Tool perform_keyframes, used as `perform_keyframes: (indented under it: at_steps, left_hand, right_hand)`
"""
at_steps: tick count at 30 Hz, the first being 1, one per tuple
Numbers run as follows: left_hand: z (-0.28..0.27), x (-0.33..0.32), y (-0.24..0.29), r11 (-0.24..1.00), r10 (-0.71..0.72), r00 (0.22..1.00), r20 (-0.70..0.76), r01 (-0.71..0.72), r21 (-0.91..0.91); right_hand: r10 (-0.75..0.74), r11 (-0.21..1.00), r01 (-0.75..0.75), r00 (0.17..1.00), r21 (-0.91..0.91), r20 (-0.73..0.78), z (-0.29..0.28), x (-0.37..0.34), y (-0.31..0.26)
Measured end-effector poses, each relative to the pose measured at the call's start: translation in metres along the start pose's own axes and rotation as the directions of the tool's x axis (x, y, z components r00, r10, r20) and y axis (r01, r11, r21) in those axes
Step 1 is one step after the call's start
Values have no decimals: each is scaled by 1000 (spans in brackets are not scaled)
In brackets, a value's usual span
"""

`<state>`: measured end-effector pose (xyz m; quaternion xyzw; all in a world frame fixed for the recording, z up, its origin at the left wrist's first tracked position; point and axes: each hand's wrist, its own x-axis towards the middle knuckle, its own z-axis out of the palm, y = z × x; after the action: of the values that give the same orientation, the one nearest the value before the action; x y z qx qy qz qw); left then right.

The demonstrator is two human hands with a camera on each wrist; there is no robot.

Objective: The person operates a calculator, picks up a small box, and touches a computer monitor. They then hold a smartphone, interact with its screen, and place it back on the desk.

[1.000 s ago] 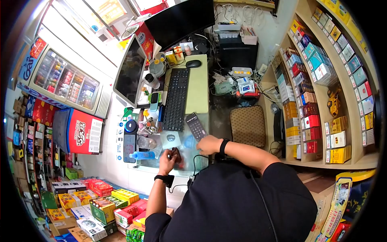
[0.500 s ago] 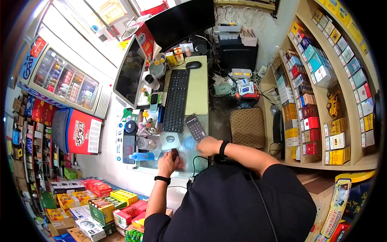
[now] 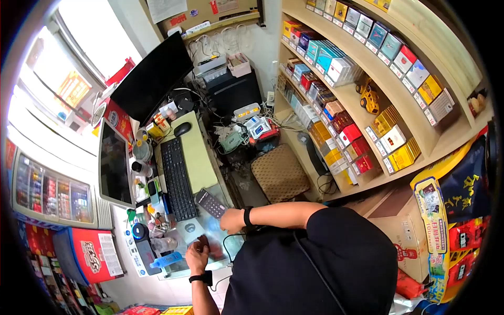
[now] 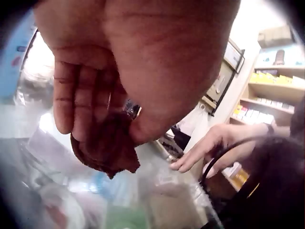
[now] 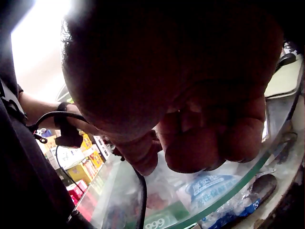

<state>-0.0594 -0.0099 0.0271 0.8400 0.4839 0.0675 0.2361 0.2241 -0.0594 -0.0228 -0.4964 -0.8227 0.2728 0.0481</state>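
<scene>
In the head view my left hand [image 3: 196, 258] is over the front of the glass desk top, holding a small dark brown crumpled thing [image 3: 201, 242]. The left wrist view shows the thumb and fingers of the left hand [image 4: 119, 71] pinching this ragged-edged brown thing [image 4: 107, 155] from above. My right hand [image 3: 232, 220] is at the near end of a dark calculator-like keypad [image 3: 211, 203]; whether they touch, I cannot tell. Seen from the left wrist, the right hand's fingers [image 4: 193, 155] are extended and relaxed. The right hand [image 5: 181, 90] looks dark from its own wrist, above the glass.
A keyboard [image 3: 177, 178], mouse [image 3: 182, 128] and monitor [image 3: 114, 163] stand beyond the hands. A blue bottle [image 3: 167, 260] lies left of the left hand. A black cable [image 5: 143, 195] runs near the right hand. A patterned stool [image 3: 280, 173] and shelves are at the right.
The head view has turned right, bringing more shelving and a carton into sight. The left hand still holds the brown thing; the right hand remains by the keypad's near end.
</scene>
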Motion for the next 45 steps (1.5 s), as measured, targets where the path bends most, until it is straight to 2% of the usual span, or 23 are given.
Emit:
perform_keyframes:
  at_steps: [3,4,5,7,11,13,14,17,20,23,26,30,31,33,39,41,43,45]
  left_hand:
    - [10,6,6,973,32,993,117,-4,-231]
    - [5,6,20,966,36,986,160,7,-257]
    - [3,5,33,958,64,983,171,-13,-286]
    - [12,7,37,949,153,978,145,-104,-298]
    - [17,13,48,968,204,964,170,-173,-182]
    - [22,15,48,969,181,971,156,-149,-198]
    - [25,15,47,969,168,974,149,-135,-207]
    - [16,15,61,983,54,971,232,-11,-184]
    - [24,16,53,985,79,978,192,-47,-168]
    - [18,15,57,980,35,976,217,9,-199]
    - [24,18,41,984,99,983,152,-74,-164]
    - [-26,27,71,973,109,994,21,-103,-206]
    - [-38,28,80,942,102,994,-26,-105,-317]
    - [-65,32,98,881,209,965,-157,-256,-399]
    - [-146,20,165,761,410,839,-358,-531,-373]
    - [-160,14,180,680,440,796,-416,-598,-424]
    - [-171,5,181,583,437,801,-411,-599,-548]
    - [-184,-4,193,395,421,778,-467,-620,-678]
  right_hand:
    - [2,998,4,996,64,-84,-7,-9,-7]
    - [36,999,-36,999,24,-34,-7,-6,-7]
    - [33,998,-31,998,48,-47,-7,-7,-7]
    - [26,995,-19,997,98,-72,-12,-10,-9]
    - [37,995,-33,999,93,-38,-23,-15,-16]
    - [61,995,-62,998,76,17,-25,-13,-17]
    - [16,997,-15,1000,73,-15,-12,-7,-8]
    - [11,998,-10,1000,56,-26,-9,-6,-6]
    - [-1,998,5,998,58,-56,-3,-3,-2]
    - [-25,997,35,988,62,-149,-9,-9,-11]
    - [-15,1000,18,992,24,-125,-10,-8,-16]
    - [-30,999,26,994,-34,-104,-4,-2,-17]
    - [-23,999,20,995,-31,-94,-3,-1,-16]
    - [-23,999,21,997,-40,-71,-1,2,-17]
    - [-40,996,35,997,-79,-63,-2,0,-16]
    - [-20,997,19,1000,-76,-18,-8,-1,-18]
    - [-20,997,19,1000,-73,-16,-7,-1,-19]
    - [-34,997,31,998,-71,-54,-2,-2,-15]
